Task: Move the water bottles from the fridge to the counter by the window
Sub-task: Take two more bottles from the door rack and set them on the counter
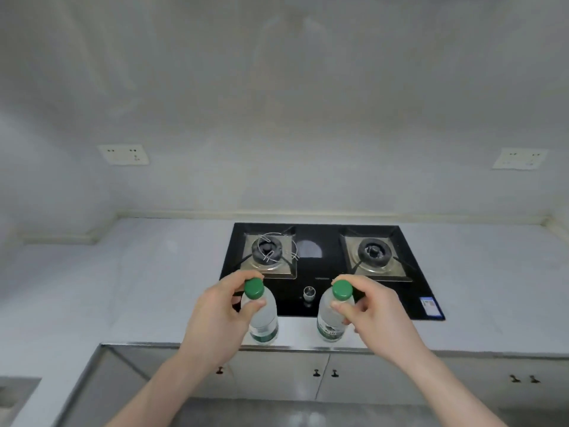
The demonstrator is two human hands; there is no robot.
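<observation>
We pinch two bottles by their necks.
Left hand [215, 315] grips one clear green-capped plastic water bottle [263, 315], right hand [372, 312] the other bottle [331, 318] — bases on the pale counter [154, 288], labels unreadable.

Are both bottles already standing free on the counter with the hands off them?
No: the left hand grips the left bottle near its green cap, and the right hand grips the right bottle the same way.

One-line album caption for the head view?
Each hand, left and right, holds a green-capped bottle upright by the hob.

Black two-burner gas hob [323, 300] with central knob [309, 293]; two wall sockets [123, 154]; cabinet doors [378, 377] below.
</observation>
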